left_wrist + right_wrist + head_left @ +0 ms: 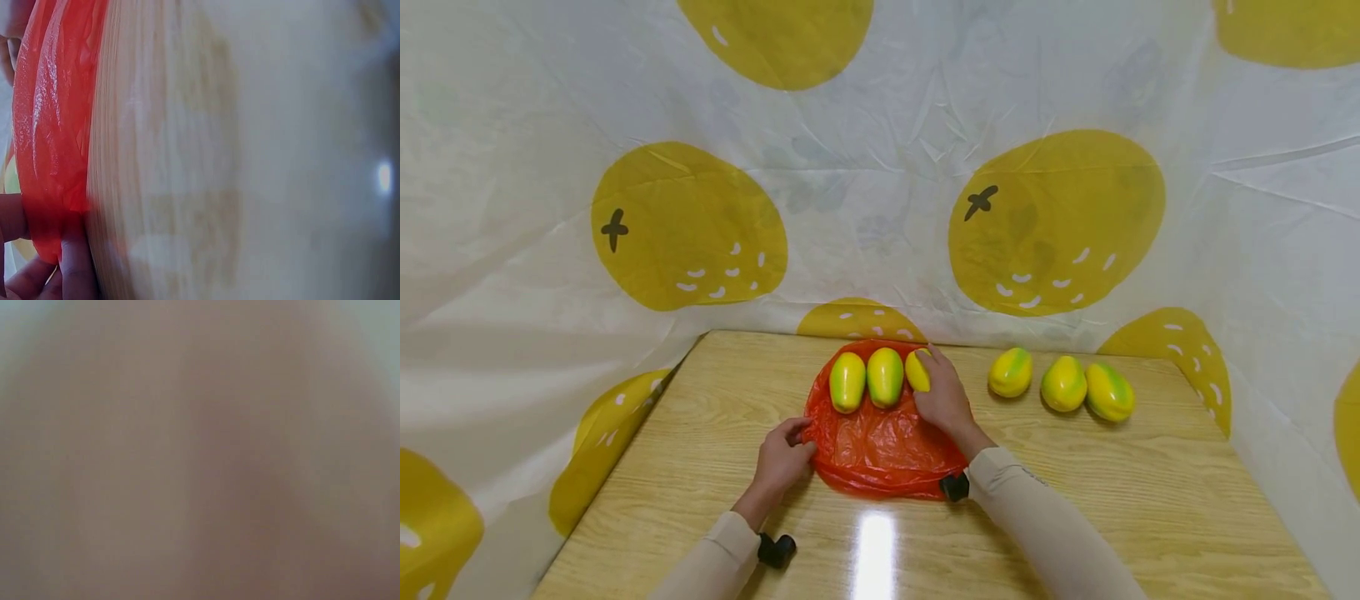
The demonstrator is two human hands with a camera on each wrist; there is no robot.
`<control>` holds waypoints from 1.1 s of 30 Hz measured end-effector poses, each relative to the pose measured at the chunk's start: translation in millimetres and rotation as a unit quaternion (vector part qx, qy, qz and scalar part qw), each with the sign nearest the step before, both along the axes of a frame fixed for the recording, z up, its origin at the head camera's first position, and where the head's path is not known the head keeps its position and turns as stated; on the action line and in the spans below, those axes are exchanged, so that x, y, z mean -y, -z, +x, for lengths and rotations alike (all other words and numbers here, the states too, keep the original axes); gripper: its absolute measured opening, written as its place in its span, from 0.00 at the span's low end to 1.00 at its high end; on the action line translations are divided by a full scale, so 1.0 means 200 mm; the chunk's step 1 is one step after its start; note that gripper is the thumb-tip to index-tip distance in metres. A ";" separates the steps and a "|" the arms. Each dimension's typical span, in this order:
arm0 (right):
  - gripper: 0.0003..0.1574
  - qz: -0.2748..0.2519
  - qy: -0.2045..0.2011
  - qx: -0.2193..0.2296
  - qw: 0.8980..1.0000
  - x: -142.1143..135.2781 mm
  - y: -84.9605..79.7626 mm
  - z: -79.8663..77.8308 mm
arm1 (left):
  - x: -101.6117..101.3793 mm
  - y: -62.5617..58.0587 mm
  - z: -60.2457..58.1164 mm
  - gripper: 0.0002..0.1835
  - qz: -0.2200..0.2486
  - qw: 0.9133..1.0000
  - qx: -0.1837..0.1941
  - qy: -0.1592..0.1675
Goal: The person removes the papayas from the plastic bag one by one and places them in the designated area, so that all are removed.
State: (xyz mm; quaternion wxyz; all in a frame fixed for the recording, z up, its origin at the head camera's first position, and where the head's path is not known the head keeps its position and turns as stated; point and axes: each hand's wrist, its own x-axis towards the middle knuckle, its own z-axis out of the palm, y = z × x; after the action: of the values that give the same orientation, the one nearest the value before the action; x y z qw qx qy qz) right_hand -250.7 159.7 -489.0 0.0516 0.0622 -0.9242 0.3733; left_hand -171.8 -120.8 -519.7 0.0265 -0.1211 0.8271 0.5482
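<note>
A red plastic bag (880,442) lies spread on the table, with two yellow-green papayas (847,382) side by side on its far part. Beside them, my right hand (943,398) grips a third papaya (917,372), partly hidden under the fingers. At the bag's left edge my left hand (784,457) pinches the plastic. The left wrist view shows the bag's red film (53,125) between thumb and fingers (76,265). Only a blurred, skin-toned surface fills the right wrist view.
To the right of the bag, three more papayas (1064,383) rest on the wooden table (737,375). A white curtain (865,200) with yellow fruit prints hangs behind the table and along both sides. Black wrist cameras (777,550) sit under both wrists.
</note>
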 end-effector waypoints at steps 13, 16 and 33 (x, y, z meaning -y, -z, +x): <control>0.45 -0.021 0.010 -0.020 1.000 0.00 -0.06 0.05 | 0.01 0.01 0.00 0.25 -0.003 1.000 0.000 -0.002; 0.45 -0.023 0.013 -0.022 0.999 -0.01 -0.07 0.06 | 0.01 0.01 0.00 0.24 -0.004 1.000 -0.002 -0.001; 0.45 -0.030 0.022 -0.010 0.999 -0.05 -0.10 0.15 | -0.01 0.01 0.00 0.24 0.004 1.000 -0.003 -0.002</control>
State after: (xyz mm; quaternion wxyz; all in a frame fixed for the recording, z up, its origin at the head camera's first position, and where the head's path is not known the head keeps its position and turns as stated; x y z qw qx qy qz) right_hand -220.3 170.3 -468.8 0.0710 0.0439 -0.9133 0.3987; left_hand -171.3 -119.2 -521.9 0.0240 -0.1210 0.8251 0.5514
